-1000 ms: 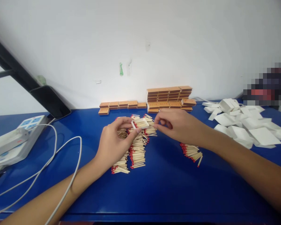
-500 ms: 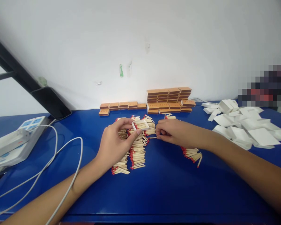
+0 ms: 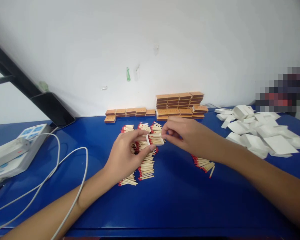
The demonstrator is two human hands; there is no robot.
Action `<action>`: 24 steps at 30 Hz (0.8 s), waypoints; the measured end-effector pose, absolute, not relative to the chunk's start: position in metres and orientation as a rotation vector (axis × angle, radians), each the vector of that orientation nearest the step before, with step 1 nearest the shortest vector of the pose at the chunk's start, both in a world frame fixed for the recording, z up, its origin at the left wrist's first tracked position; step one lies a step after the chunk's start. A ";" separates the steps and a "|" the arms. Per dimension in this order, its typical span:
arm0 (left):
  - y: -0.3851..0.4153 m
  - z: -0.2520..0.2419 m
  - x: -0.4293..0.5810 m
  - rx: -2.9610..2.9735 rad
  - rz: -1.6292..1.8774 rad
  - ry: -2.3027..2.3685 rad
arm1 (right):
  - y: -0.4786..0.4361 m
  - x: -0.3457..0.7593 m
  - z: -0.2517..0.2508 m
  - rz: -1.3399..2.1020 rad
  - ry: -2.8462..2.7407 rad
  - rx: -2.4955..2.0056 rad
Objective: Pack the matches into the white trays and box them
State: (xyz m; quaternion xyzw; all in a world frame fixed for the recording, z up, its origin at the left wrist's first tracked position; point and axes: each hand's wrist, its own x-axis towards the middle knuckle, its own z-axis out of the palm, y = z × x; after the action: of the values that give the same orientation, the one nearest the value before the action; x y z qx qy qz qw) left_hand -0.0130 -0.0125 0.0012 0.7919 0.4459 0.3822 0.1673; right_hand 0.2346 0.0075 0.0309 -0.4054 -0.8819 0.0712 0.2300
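Between thumb and fingers of my left hand (image 3: 126, 151) is a small white matchbox tray (image 3: 147, 139) with matches lying in it. My right hand (image 3: 181, 133) is pinched at the tray's right end; what its fingertips hold is too small to make out. Beneath and around the tray, rows of red-tipped matches (image 3: 146, 168) lie on the blue table (image 3: 180, 203). A smaller fan of matches (image 3: 203, 164) rests below my right wrist.
Orange matchboxes (image 3: 173, 112) are stacked against the wall, with a lower row (image 3: 130, 111) to their left. White paper trays (image 3: 262, 130) are heaped at the right. A power strip (image 3: 27, 150), white cables (image 3: 86, 166) and a black stand (image 3: 53, 108) occupy the left.
My right hand has risen slightly and moved left, from the matches on the table to the tray's end. The tray in my left hand has shifted a little right and down.
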 end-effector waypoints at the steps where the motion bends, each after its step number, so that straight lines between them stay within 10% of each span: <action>1: -0.013 0.001 -0.013 2.264 1.083 1.262 | 0.006 0.233 0.028 0.191 -2.428 -1.110; 24: -0.010 0.006 -0.015 2.119 1.178 1.331 | 0.039 0.246 -0.004 0.340 -2.640 -1.125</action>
State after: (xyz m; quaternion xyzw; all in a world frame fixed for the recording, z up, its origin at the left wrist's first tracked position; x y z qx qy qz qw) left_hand -0.0150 -0.0096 0.0062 0.7527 0.4728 0.4185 0.1866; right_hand 0.2456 0.0394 -0.0043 -0.3862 -0.9064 0.1167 0.1256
